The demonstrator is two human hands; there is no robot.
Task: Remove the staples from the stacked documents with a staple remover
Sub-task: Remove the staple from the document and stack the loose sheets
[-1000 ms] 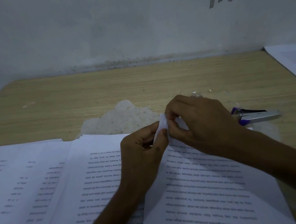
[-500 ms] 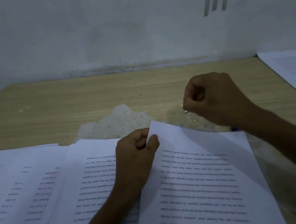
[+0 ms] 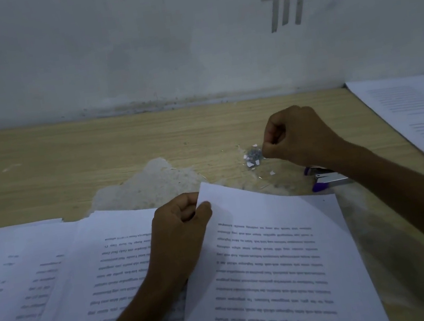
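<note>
A printed document (image 3: 271, 262) lies at the table's near edge, its text upside down to me. My left hand (image 3: 179, 226) pinches its far left corner and lifts that corner a little. My right hand (image 3: 296, 136) hovers with curled fingers just right of a small pile of pulled staples and paper bits (image 3: 253, 155); nothing shows between its fingers. The purple and silver staple remover (image 3: 325, 180) lies on the table, partly hidden under my right forearm.
More printed sheets (image 3: 106, 274) spread to the left under my left arm, with another stack (image 3: 17, 288) beyond them. A separate stack (image 3: 420, 116) lies at the far right. The wooden table (image 3: 93, 156) has a worn patch (image 3: 153, 183) and ends at a wall.
My right hand let go of the document's corner and moved away to the right, over the staple pile. My left hand kept its pinch on the corner.
</note>
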